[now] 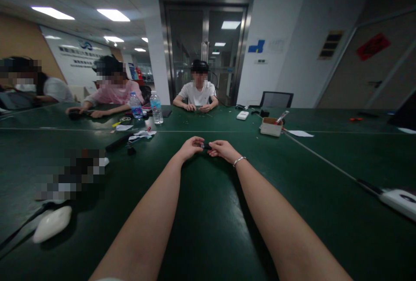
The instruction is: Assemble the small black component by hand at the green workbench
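Note:
Both my arms reach forward over the dark green table [208, 211]. My left hand [191, 147] and my right hand [224, 150] meet near its middle. Between their fingertips is a small dark object [206, 146] with a lighter end on the left side; it is too small to name. The right fingers are closed around its dark part. The left thumb and fingers pinch at the lighter end. A silver bracelet [239, 161] circles my right wrist.
Two water bottles [156, 108] stand at the back left. Ahead are a small open box [271, 127] and a white device [242, 115]. A white rounded object [53, 224] lies near left, a cabled white device [399, 202] at right. Several people sit around the table.

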Motion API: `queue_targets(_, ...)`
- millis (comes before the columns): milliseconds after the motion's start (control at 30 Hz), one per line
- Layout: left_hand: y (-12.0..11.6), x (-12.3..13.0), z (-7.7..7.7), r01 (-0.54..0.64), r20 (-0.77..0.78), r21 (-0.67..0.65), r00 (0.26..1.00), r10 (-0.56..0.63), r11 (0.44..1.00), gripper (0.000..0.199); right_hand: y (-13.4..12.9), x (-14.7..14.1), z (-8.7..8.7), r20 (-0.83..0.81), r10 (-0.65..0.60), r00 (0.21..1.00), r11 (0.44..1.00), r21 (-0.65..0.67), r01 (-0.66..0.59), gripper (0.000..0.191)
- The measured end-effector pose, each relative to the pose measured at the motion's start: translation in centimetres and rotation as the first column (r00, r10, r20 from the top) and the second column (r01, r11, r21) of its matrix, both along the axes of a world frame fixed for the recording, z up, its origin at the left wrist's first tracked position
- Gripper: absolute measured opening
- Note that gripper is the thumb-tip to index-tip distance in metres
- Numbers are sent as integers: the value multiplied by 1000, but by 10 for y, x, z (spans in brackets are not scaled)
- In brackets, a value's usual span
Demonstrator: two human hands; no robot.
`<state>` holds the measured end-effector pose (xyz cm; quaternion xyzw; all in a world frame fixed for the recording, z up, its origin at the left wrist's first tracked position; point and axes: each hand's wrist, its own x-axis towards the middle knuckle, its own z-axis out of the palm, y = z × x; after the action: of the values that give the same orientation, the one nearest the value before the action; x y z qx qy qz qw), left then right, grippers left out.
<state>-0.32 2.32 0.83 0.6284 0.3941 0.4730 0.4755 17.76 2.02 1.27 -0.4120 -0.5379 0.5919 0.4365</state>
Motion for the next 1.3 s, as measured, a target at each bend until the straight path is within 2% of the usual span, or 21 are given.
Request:
queue_targets(533,-4,0,3,-6,4,-29,1000,6,1000,40,-1,0,1,0,-6,1000,1000,-4,6,10)
queue_targets(900,1,3,-1,18,57,-121,998,-11,992,21,-3,2,2,-28,-6,1000,1000,9,6,8)
queue_targets(1067,1,6,1,-22,33,-170,999,28,985,8,-5,2,2,-39,12,999,1000,18,-11,7)
queue_targets(1300,2,9,0,-54,-71,-152,997,44,987,20,-5,2,2,-46,24,999,1000,8,-23,7)
